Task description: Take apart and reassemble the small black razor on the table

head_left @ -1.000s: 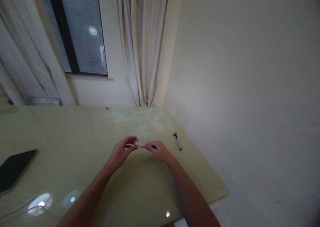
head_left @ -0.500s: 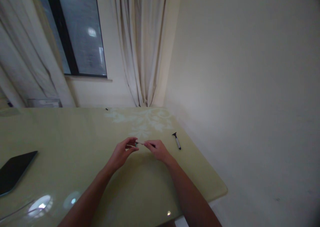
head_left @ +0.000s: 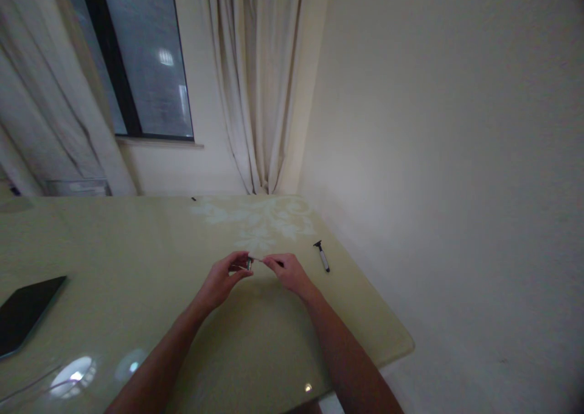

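Over the middle of the pale green table (head_left: 114,244), at twelve o'clock from me, my two hands meet around a small razor (head_left: 255,260). My left hand (head_left: 221,278) pinches the dark head end of it between thumb and fingertips, and my right hand (head_left: 286,272) grips the thin handle end, so the razor is held off the tabletop between them, lying roughly level. It is too small and dim to tell more of its parts. At about one o'clock, just beyond my right hand, a second razor (head_left: 322,256) lies flat on the table near its right edge. Far off at nine o'clock a dark tablet (head_left: 25,310) rests on the table. Curtains (head_left: 255,79) hang in the corner at twelve o'clock, beside a window (head_left: 141,55).
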Demonstrator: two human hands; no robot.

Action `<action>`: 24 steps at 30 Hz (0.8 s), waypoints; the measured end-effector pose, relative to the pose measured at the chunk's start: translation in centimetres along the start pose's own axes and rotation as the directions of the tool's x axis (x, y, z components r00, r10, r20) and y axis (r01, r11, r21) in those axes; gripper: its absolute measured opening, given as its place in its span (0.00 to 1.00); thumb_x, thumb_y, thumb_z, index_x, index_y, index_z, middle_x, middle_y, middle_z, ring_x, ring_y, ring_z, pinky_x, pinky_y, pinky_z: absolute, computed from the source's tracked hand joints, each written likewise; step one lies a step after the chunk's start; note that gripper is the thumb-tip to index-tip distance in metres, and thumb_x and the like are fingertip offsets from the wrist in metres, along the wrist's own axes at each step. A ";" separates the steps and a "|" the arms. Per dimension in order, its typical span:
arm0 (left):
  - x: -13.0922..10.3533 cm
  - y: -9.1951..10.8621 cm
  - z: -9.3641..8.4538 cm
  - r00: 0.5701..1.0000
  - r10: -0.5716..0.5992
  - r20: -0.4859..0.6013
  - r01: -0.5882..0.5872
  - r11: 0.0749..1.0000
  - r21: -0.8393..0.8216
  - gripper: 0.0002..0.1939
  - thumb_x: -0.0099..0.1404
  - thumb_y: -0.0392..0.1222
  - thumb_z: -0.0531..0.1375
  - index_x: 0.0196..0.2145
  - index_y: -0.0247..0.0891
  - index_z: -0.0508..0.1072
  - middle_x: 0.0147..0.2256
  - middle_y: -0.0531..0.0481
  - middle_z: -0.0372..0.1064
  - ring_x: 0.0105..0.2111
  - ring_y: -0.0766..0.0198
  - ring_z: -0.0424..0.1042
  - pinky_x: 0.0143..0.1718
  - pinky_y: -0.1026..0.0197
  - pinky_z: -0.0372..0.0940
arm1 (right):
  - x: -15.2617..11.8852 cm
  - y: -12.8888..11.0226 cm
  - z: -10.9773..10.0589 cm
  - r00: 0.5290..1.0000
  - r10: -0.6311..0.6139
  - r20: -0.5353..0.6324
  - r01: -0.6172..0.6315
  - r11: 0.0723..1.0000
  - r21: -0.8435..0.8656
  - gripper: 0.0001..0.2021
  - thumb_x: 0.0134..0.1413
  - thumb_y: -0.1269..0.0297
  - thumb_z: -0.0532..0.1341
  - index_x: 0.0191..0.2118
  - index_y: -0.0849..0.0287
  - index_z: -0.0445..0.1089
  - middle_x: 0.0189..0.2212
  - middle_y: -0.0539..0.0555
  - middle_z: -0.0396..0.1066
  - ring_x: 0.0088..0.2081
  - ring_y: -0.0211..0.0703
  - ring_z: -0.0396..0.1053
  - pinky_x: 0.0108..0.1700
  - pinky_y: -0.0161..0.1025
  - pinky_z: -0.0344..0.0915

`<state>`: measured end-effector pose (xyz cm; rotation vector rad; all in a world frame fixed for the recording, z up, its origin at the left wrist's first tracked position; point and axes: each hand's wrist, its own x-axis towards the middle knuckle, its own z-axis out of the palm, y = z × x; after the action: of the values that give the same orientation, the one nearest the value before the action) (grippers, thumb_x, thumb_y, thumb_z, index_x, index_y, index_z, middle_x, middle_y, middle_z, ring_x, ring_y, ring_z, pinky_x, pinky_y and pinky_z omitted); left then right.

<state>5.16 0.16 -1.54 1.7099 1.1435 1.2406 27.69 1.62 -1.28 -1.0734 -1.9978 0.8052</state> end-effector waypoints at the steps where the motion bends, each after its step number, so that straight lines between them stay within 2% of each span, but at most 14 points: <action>1: 0.0 0.0 0.0 1.000 0.002 0.006 -0.002 1.000 -0.004 0.21 0.55 0.48 0.68 0.46 0.40 0.76 0.38 0.47 0.81 0.38 0.54 0.80 0.45 0.49 0.76 | 0.0 0.0 0.0 0.999 -0.001 -0.033 0.001 1.000 -0.007 0.24 0.67 0.47 0.56 0.29 0.61 0.76 0.22 0.48 0.58 0.27 0.38 0.55 0.30 0.35 0.49; 2: 0.0 0.0 0.0 1.000 0.004 0.002 -0.004 1.000 -0.004 0.21 0.55 0.48 0.68 0.46 0.40 0.76 0.38 0.47 0.81 0.38 0.54 0.80 0.45 0.49 0.76 | 0.0 0.0 0.0 1.000 -0.004 -0.028 0.004 1.000 -0.001 0.24 0.67 0.48 0.56 0.29 0.61 0.76 0.22 0.48 0.58 0.27 0.37 0.55 0.30 0.35 0.49; 6: 0.0 -0.1 0.0 0.999 0.007 -0.039 -0.006 1.000 0.013 0.18 0.56 0.48 0.68 0.44 0.40 0.76 0.40 0.47 0.81 0.39 0.54 0.80 0.46 0.49 0.76 | -0.1 0.0 -0.1 0.989 0.003 0.151 -0.014 0.997 0.072 0.24 0.66 0.47 0.57 0.33 0.62 0.80 0.21 0.46 0.55 0.25 0.36 0.52 0.28 0.34 0.47; 7: -0.1 -0.1 0.1 1.000 0.006 -0.028 -0.005 1.000 0.008 0.18 0.56 0.47 0.68 0.44 0.40 0.76 0.39 0.47 0.81 0.39 0.54 0.80 0.46 0.50 0.76 | -0.1 0.1 -0.2 0.990 0.010 0.138 -0.020 0.997 0.070 0.24 0.66 0.46 0.57 0.35 0.62 0.80 0.21 0.47 0.55 0.25 0.36 0.52 0.29 0.34 0.47; 10: -0.1 -0.1 0.2 1.000 0.003 0.013 -0.003 1.000 -0.019 0.20 0.56 0.47 0.68 0.46 0.40 0.75 0.39 0.48 0.80 0.39 0.54 0.80 0.46 0.50 0.76 | 0.0 0.2 -0.1 1.000 0.012 -0.009 -0.012 1.000 0.025 0.25 0.66 0.46 0.56 0.35 0.63 0.80 0.22 0.48 0.58 0.27 0.37 0.54 0.30 0.34 0.48; 11: -0.1 -0.1 0.2 1.000 0.003 0.008 -0.003 1.000 -0.021 0.21 0.56 0.47 0.68 0.46 0.40 0.75 0.39 0.48 0.80 0.39 0.54 0.80 0.46 0.49 0.76 | 0.0 0.1 -0.1 1.000 0.005 -0.019 -0.004 1.000 0.018 0.25 0.67 0.46 0.56 0.35 0.63 0.80 0.22 0.48 0.58 0.27 0.37 0.54 0.30 0.34 0.48; 15: -0.1 -0.2 0.1 0.999 0.012 -0.050 -0.011 1.000 0.010 0.19 0.56 0.48 0.68 0.45 0.40 0.75 0.41 0.47 0.80 0.39 0.54 0.79 0.47 0.49 0.75 | -0.1 -0.2 0.0 0.993 0.003 0.118 -0.009 0.999 0.047 0.23 0.66 0.48 0.57 0.37 0.62 0.81 0.21 0.46 0.55 0.26 0.35 0.51 0.29 0.34 0.47; 19: -0.1 -0.3 0.2 1.000 0.010 -0.027 -0.010 1.000 -0.003 0.20 0.56 0.47 0.68 0.46 0.41 0.75 0.39 0.48 0.80 0.38 0.54 0.79 0.46 0.48 0.75 | -0.1 -0.5 -0.2 1.000 0.018 -0.020 -0.018 1.000 0.003 0.24 0.67 0.48 0.56 0.34 0.62 0.80 0.22 0.47 0.56 0.26 0.36 0.53 0.30 0.34 0.48; 20: -0.1 -0.3 0.2 1.000 0.010 -0.028 -0.010 1.000 -0.006 0.20 0.56 0.48 0.68 0.46 0.41 0.75 0.39 0.48 0.80 0.38 0.54 0.79 0.46 0.48 0.75 | -0.1 -0.5 -0.2 1.000 0.014 -0.015 -0.013 1.000 0.010 0.25 0.67 0.47 0.56 0.34 0.62 0.80 0.22 0.47 0.56 0.27 0.37 0.53 0.30 0.34 0.48; 23: 0.0 -0.3 0.3 0.998 0.014 -0.059 -0.015 1.000 -0.005 0.20 0.56 0.48 0.68 0.45 0.40 0.75 0.39 0.47 0.80 0.39 0.54 0.80 0.46 0.48 0.76 | -0.1 -0.3 -0.1 0.992 0.018 0.122 -0.024 0.998 0.052 0.24 0.66 0.46 0.56 0.35 0.62 0.81 0.21 0.47 0.55 0.26 0.36 0.52 0.29 0.34 0.48; 24: 0.0 -0.2 0.2 0.998 0.014 -0.059 -0.015 1.000 -0.007 0.19 0.56 0.48 0.68 0.44 0.40 0.75 0.39 0.47 0.80 0.39 0.54 0.80 0.46 0.48 0.76 | -0.1 -0.3 0.0 0.991 0.024 0.131 -0.031 0.998 0.049 0.24 0.66 0.46 0.56 0.35 0.62 0.81 0.21 0.47 0.55 0.26 0.36 0.52 0.29 0.34 0.48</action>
<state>5.34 0.19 -1.84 1.6885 1.1612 1.3103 27.60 1.42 -1.10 -1.0448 -2.0626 0.9575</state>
